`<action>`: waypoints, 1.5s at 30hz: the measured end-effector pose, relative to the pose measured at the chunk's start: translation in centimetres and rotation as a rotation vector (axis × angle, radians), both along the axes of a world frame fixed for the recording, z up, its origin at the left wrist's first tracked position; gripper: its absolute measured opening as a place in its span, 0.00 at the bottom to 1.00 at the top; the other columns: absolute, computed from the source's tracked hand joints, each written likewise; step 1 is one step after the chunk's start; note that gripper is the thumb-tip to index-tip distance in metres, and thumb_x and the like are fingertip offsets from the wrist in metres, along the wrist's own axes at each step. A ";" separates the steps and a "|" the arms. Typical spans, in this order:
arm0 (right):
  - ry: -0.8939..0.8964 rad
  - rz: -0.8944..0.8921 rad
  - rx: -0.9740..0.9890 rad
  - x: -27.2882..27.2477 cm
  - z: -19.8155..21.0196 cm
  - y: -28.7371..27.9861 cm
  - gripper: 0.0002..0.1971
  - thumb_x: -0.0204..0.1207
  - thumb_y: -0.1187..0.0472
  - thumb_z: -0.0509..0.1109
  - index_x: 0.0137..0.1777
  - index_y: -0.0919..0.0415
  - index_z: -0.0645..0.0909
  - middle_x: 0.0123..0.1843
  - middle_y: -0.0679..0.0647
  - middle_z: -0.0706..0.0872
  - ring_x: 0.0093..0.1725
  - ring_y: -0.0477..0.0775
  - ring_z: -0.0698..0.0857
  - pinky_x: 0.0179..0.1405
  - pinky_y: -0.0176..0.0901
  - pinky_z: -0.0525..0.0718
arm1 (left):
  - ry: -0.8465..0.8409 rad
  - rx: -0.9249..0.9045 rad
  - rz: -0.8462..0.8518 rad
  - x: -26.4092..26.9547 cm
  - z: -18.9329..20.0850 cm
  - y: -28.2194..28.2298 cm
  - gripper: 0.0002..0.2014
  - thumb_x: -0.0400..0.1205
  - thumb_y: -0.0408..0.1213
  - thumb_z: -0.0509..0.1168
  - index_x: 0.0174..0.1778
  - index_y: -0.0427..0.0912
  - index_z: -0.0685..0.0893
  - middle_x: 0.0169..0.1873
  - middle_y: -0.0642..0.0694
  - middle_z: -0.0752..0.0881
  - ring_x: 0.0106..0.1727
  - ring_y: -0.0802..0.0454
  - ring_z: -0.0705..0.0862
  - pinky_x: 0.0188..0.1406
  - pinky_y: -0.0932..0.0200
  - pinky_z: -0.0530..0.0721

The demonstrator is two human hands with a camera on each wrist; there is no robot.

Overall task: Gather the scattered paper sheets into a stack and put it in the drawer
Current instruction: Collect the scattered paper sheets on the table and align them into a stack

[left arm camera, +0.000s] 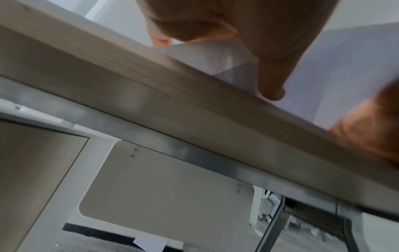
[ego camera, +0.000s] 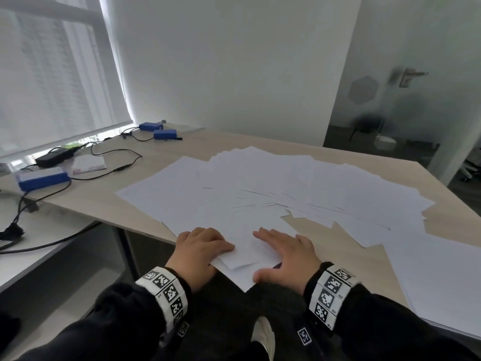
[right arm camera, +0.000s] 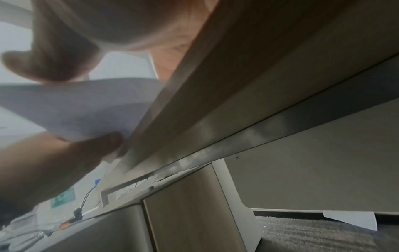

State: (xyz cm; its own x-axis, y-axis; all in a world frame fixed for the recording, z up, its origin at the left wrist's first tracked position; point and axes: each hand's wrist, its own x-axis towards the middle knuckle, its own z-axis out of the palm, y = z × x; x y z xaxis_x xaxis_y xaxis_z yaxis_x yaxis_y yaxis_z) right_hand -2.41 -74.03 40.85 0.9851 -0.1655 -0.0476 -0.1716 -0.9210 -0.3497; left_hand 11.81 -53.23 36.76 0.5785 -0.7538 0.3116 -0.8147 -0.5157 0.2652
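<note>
Pale office corner, blinds on the window at left, glass door at right; a light wood bench point(ego camera: 104, 199) takes up the middle of the head view.

Left hand point(ego camera: 201, 247) at the near edge, knuckles up, fingers bent over the left margin of the nearest sheets point(ego camera: 247, 254). The left wrist view shows its thumb under the overhanging paper, so it pinches those sheets. Right hand point(ego camera: 286, 256) lies flat, fingers straight and spread on the same sheets, thumb pointing left near the corner that hangs off the edge. Likely reason for the overhang: paper lying flat on the bench is hard to lift, and a corner in free air gives the thumb a way under. The flat right palm probably keeps the sheets from sliding.

Beyond the hands, the scattered paper sheets point(ego camera: 299, 183) fan across the bench, many overlapping. A separate, tidier pile point(ego camera: 442, 282) sits at the far right edge. Gathering is at an early stage, by my reading. Drawer: cannot pick one out for certain.

Left side: blue boxes point(ego camera: 41, 178), a black adapter point(ego camera: 53, 157), cables.

Only the wrist views show under the bench: metal frame, cabinet panels, carpet, and one sheet on the floor point(right arm camera: 351, 220), unseen from the head.
</note>
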 end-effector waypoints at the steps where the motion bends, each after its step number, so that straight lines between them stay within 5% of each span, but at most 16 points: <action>1: 0.011 0.045 -0.006 -0.1 0.0 0.0 0.58 0.45 0.11 0.54 0.80 0.27 0.52 0.85 0.32 0.55 0.84 0.37 0.52 0.83 0.55 0.43 | 0.024 -0.068 0.006 0.2 -0.1 0.3 0.21 0.74 0.39 0.65 0.59 0.67 0.87 0.54 0.65 0.81 0.62 0.54 0.78 0.60 0.55 0.61; 3: 0.017 0.102 0.002 -0.1 0.1 0.0 0.57 0.45 0.11 0.54 0.81 0.26 0.52 0.84 0.30 0.54 0.82 0.34 0.51 0.83 0.51 0.44 | 0.058 -0.169 0.028 0.4 0.2 0.5 0.19 0.73 0.40 0.62 0.54 0.64 0.89 0.50 0.68 0.81 0.60 0.55 0.80 0.59 0.54 0.62; 5: -0.050 0.069 0.023 -0.1 -0.2 -0.1 0.47 0.56 0.18 0.63 0.79 0.26 0.60 0.82 0.29 0.60 0.80 0.32 0.56 0.84 0.48 0.49 | 0.069 -0.233 0.036 0.2 0.8 0.6 0.19 0.73 0.41 0.62 0.54 0.63 0.89 0.52 0.69 0.80 0.62 0.56 0.79 0.62 0.52 0.65; 7: -0.193 -0.055 0.090 0.1 -0.9 -0.5 0.25 0.74 0.43 0.70 0.72 0.30 0.75 0.77 0.34 0.74 0.79 0.37 0.68 0.84 0.46 0.59 | 0.069 -0.294 0.076 0.0 1.6 0.8 0.21 0.72 0.48 0.62 0.62 0.63 0.86 0.60 0.65 0.80 0.69 0.55 0.76 0.68 0.49 0.63; 9: -0.240 -0.211 0.183 0.1 -1.2 -0.7 0.21 0.77 0.58 0.63 0.64 0.32 0.83 0.68 0.38 0.85 0.71 0.44 0.79 0.79 0.46 0.71 | 0.087 -0.283 0.183 0.5 2.2 1.1 0.32 0.72 0.61 0.63 0.75 0.64 0.75 0.74 0.60 0.74 0.78 0.54 0.67 0.74 0.47 0.61; 11: -0.231 -0.318 0.252 0.1 -1.0 -0.7 0.17 0.81 0.54 0.59 0.58 0.33 0.85 0.52 0.41 0.91 0.55 0.48 0.87 0.62 0.49 0.84 | 0.131 -0.207 0.323 1.7 2.7 1.6 0.45 0.72 0.69 0.66 0.84 0.60 0.59 0.84 0.56 0.60 0.85 0.52 0.58 0.80 0.40 0.59; 13: -0.273 -0.393 0.310 0.1 -0.5 -0.8 0.13 0.86 0.51 0.57 0.53 0.42 0.84 0.41 0.44 0.88 0.41 0.48 0.86 0.47 0.45 0.85 | 0.207 -0.120 0.452 3.7 2.9 2.2 0.51 0.74 0.72 0.63 0.87 0.55 0.49 0.88 0.55 0.49 0.88 0.52 0.50 0.82 0.36 0.57; 17: -0.378 -0.468 0.389 0.2 -0.3 -1.2 0.12 0.87 0.54 0.56 0.60 0.47 0.81 0.47 0.42 0.84 0.49 0.47 0.82 0.50 0.40 0.76 | 0.239 0.148 0.571 7.9 2.7 3.1 0.50 0.76 0.75 0.55 0.88 0.52 0.45 0.88 0.53 0.40 0.88 0.50 0.42 0.84 0.36 0.53; 21: -0.386 -0.477 0.415 0.3 -0.4 -1.2 0.11 0.87 0.54 0.55 0.57 0.43 0.79 0.46 0.40 0.84 0.48 0.44 0.83 0.49 0.40 0.77 | 0.207 0.309 0.537 9.8 2.5 3.7 0.50 0.74 0.78 0.47 0.88 0.54 0.45 0.88 0.54 0.48 0.88 0.50 0.48 0.83 0.38 0.53; 24: -0.395 -0.486 0.420 0.3 -0.6 -1.2 0.10 0.87 0.54 0.55 0.55 0.43 0.79 0.44 0.35 0.83 0.45 0.35 0.80 0.44 0.37 0.75 | 0.137 0.334 0.510 9.1 2.5 3.7 0.48 0.72 0.78 0.44 0.87 0.55 0.54 0.85 0.54 0.60 0.85 0.48 0.58 0.78 0.38 0.60; 27: -0.399 -0.488 0.418 0.4 -0.8 -1.3 0.10 0.87 0.53 0.55 0.56 0.44 0.79 0.46 0.37 0.84 0.45 0.38 0.81 0.44 0.38 0.75 | 0.042 0.328 0.443 7.1 2.7 3.4 0.44 0.71 0.78 0.45 0.81 0.61 0.64 0.78 0.53 0.67 0.79 0.47 0.64 0.74 0.40 0.62; 32: -0.420 -0.479 0.422 0.3 -0.9 -1.3 0.10 0.87 0.54 0.56 0.54 0.43 0.79 0.45 0.37 0.84 0.45 0.37 0.81 0.42 0.35 0.75 | 0.057 0.363 0.298 4.2 1.7 3.6 0.50 0.63 0.85 0.48 0.82 0.67 0.59 0.87 0.54 0.53 0.87 0.49 0.47 0.82 0.38 0.48; 34: -0.438 -0.459 0.427 0.3 -0.8 -1.1 0.09 0.87 0.54 0.57 0.53 0.41 0.78 0.45 0.34 0.84 0.46 0.35 0.81 0.42 0.33 0.76 | 0.004 0.375 0.248 3.7 1.5 4.1 0.46 0.69 0.80 0.53 0.83 0.67 0.56 0.86 0.58 0.55 0.87 0.51 0.52 0.81 0.40 0.52; 38: -0.420 -0.421 0.433 0.2 -0.9 -0.9 0.10 0.86 0.53 0.57 0.56 0.40 0.79 0.46 0.37 0.86 0.48 0.42 0.85 0.51 0.44 0.83 | -0.061 0.330 0.120 2.9 2.2 4.8 0.33 0.77 0.45 0.54 0.83 0.61 0.65 0.80 0.62 0.69 0.80 0.52 0.67 0.72 0.48 0.67; 41: -0.384 -0.375 0.403 0.1 -1.0 -0.7 0.12 0.87 0.52 0.57 0.62 0.42 0.80 0.47 0.38 0.87 0.48 0.41 0.84 0.50 0.43 0.82 | -0.044 0.276 0.030 2.2 2.5 4.3 0.30 0.77 0.44 0.51 0.77 0.61 0.75 0.75 0.61 0.77 0.76 0.50 0.74 0.66 0.50 0.72; 45: -0.321 -0.248 0.260 -0.1 -0.9 -0.4 0.13 0.86 0.48 0.53 0.62 0.36 0.78 0.43 0.40 0.85 0.44 0.42 0.83 0.46 0.42 0.79 | -0.054 0.300 0.006 0.5 3.7 1.5 0.25 0.84 0.39 0.56 0.77 0.62 0.75 0.76 0.63 0.76 0.75 0.53 0.73 0.68 0.52 0.72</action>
State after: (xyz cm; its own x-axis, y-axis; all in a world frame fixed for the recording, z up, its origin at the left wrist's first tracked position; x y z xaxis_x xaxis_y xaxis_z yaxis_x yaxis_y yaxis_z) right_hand -2.54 -74.41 39.92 0.8891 -0.4201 0.1818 -0.2206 -0.7412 -0.6340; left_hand 12.27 -51.70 40.42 0.5720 -0.8133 0.1062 -0.8201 -0.5694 0.0562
